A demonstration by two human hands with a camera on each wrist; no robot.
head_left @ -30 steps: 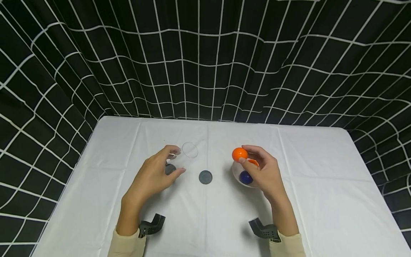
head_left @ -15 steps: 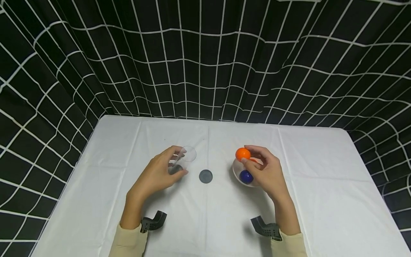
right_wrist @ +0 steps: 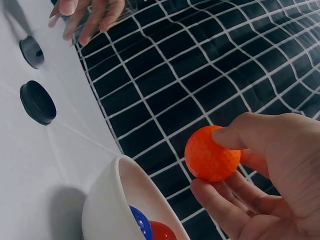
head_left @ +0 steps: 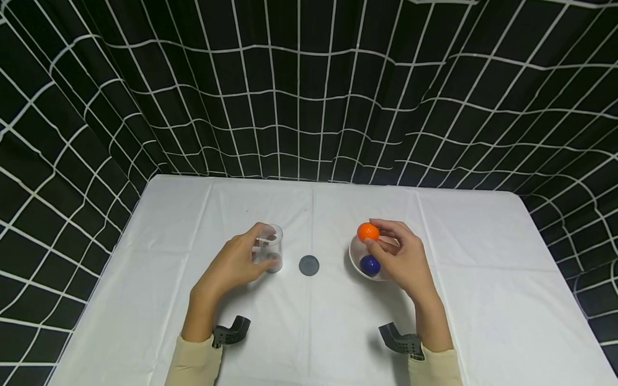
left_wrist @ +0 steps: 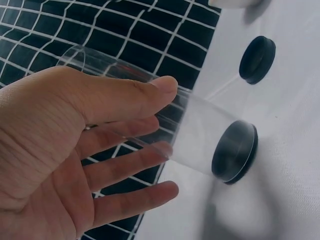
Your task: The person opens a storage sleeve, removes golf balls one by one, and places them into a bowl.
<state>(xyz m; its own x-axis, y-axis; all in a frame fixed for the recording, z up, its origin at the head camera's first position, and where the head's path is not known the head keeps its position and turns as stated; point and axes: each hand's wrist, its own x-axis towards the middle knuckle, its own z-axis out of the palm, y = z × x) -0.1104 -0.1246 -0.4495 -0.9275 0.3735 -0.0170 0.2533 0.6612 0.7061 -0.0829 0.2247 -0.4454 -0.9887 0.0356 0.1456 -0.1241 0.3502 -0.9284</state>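
My left hand (head_left: 234, 262) holds a clear cylindrical container (head_left: 271, 241) between thumb and fingers. It stands upright, and a dark base (left_wrist: 235, 152) closes its lower end, close over the table in the left wrist view. With thumb and fingertips, my right hand (head_left: 405, 262) pinches an orange ball (head_left: 368, 231) above a white bowl (right_wrist: 100, 212). Inside the bowl lie a blue ball (head_left: 370, 265) and a red ball (right_wrist: 162, 232); the right hand hides part of the bowl in the head view.
Between the hands, a dark round lid (head_left: 309, 265) lies on the white tablecloth (head_left: 309, 332). Black curtains (head_left: 309, 107) with a white grid rise behind the table's far edge and along both sides.
The clear container has gone from tilted to upright in my left hand, its base moving to the right. My right hand and the orange ball have shifted slightly right over the bowl.
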